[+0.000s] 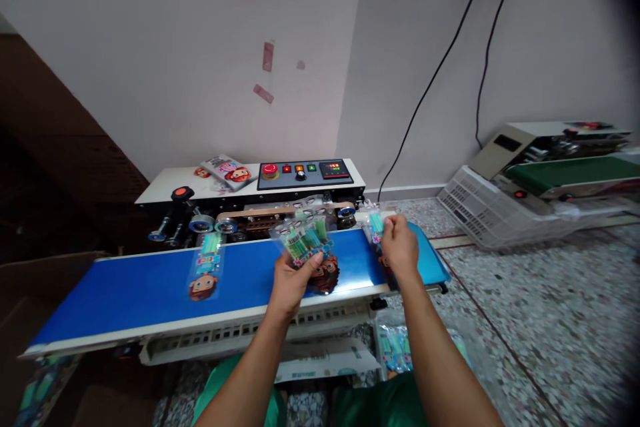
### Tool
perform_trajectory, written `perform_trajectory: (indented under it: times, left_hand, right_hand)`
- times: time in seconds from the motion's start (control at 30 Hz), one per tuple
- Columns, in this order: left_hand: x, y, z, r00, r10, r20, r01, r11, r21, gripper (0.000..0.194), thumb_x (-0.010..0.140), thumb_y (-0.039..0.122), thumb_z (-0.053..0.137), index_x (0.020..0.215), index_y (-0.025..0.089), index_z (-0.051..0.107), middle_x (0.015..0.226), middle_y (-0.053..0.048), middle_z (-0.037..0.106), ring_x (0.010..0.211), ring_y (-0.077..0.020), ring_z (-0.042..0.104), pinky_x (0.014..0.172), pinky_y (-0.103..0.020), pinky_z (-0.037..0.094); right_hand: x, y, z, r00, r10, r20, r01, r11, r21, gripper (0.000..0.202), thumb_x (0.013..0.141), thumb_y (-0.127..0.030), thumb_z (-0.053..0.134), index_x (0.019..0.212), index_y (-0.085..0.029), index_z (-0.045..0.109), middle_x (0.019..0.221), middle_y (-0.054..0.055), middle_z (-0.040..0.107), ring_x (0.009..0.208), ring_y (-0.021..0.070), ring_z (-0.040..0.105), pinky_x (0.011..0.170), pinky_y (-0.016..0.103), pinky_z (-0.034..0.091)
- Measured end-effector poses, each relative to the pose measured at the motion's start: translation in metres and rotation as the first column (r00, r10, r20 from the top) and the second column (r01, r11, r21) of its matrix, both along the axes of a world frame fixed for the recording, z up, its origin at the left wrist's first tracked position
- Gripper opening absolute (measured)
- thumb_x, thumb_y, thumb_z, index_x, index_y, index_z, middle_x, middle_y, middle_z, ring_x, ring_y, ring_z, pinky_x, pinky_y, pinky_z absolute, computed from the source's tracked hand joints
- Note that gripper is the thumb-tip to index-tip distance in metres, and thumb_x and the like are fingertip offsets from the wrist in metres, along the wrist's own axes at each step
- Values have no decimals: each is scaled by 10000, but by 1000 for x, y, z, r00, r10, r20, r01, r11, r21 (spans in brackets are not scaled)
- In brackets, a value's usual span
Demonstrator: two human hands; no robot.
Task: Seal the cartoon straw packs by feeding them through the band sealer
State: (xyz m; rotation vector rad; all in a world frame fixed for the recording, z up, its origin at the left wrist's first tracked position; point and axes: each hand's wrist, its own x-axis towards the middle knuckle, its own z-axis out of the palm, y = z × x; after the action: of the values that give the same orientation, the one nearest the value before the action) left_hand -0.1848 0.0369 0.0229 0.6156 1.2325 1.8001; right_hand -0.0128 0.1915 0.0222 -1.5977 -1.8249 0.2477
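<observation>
My left hand (291, 281) is closed around a fanned stack of clear packets (307, 240) with green and blue sticks and a cartoon head, above the middle of the blue belt (135, 290). At the belt's right part, my right hand (400, 243) pinches a single similar packet (376, 225) by its side; its lower end is partly hidden behind the hand. Another packet (204, 270) lies flat on the belt at the left, its cartoon head toward me.
Behind the belt stands the sealing machine's control panel (305, 174), with packets (227, 172) on its top. A tray of packets (395, 347) sits below the belt. At the right, a white crate (480, 213) stands beside a second machine (555, 170) with a green belt.
</observation>
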Motion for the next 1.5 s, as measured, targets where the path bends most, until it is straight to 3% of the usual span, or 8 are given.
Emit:
perform_trajectory:
  times: [0.2, 0.4, 0.6, 0.83, 1.1, 1.23, 1.4, 1.5]
  left_hand:
    - [4, -1, -1, 999, -29, -20, 28, 999, -33, 360, 631, 309, 785, 927, 134, 680, 881, -81, 743, 785, -227, 694, 776, -348, 533]
    - [6, -1, 0, 999, -51, -17, 50, 998, -46, 374, 627, 303, 789, 938, 129, 677, 876, -79, 742, 777, -219, 689, 765, -343, 536]
    - [6, 2, 3, 1000, 10, 12, -10, 999, -53, 412, 608, 293, 801, 968, 143, 669, 925, -66, 739, 799, -204, 682, 760, -313, 531]
    - [12, 1, 5, 999, -37, -8, 37, 999, 19, 382, 635, 279, 784, 978, 151, 674, 975, -63, 733, 869, -204, 674, 829, -314, 512]
    - [12, 0, 5, 998, -63, 11, 62, 997, 35, 359, 648, 284, 777, 964, 141, 684, 940, -68, 738, 839, -204, 678, 818, -330, 518]
    - [6, -3, 2, 999, -53, -10, 53, 999, -6, 337, 653, 295, 772, 934, 132, 682, 885, -69, 740, 791, -203, 680, 783, -331, 527]
    - [-3, -3, -1, 999, -8, -46, 6, 1000, -30, 342, 657, 295, 769, 943, 136, 670, 899, -69, 736, 796, -199, 678, 781, -324, 525]
    - [-1, -2, 0, 997, -35, -63, 32, 998, -56, 340, 653, 308, 771, 928, 132, 676, 882, -67, 738, 779, -195, 680, 756, -307, 528]
  right_hand:
    - [-18, -1, -11, 984, 8, 180, 14, 993, -118, 277, 917, -276, 361, 1002, -143, 588, 649, 73, 606, 587, 185, 542, 575, 283, 325]
    - [-39, -16, 0, 957, 272, -100, -264, 961, 83, 349, 904, -326, 404, 1095, -105, 594, 1034, 166, 642, 977, 250, 564, 833, 373, 420]
    - [-54, -62, 27, 599, 519, -610, -616, 786, 63, 301, 832, -411, 558, 1025, -201, 656, 979, 58, 691, 856, 179, 630, 775, 319, 506]
    - [-63, -76, 29, 522, 452, -723, -445, 868, 221, 209, 832, -339, 578, 945, -218, 705, 1023, 47, 685, 974, 200, 614, 890, 380, 472]
    - [-64, -80, 32, 624, 342, -702, -249, 939, 236, 234, 874, -381, 506, 885, -172, 611, 828, 21, 627, 764, 141, 559, 713, 264, 443]
    - [-48, -55, 33, 662, 228, -714, -69, 967, 244, 290, 891, -438, 443, 905, -175, 564, 809, 9, 584, 720, 129, 521, 669, 245, 411]
    - [-10, -9, 12, 960, 93, -263, -83, 995, 51, 311, 895, -396, 406, 907, -154, 602, 732, 50, 613, 662, 179, 522, 619, 274, 353]
    - [-4, 2, -2, 999, 13, 30, -10, 995, -101, 310, 904, -323, 372, 960, -140, 615, 730, 88, 632, 665, 206, 543, 607, 283, 326]
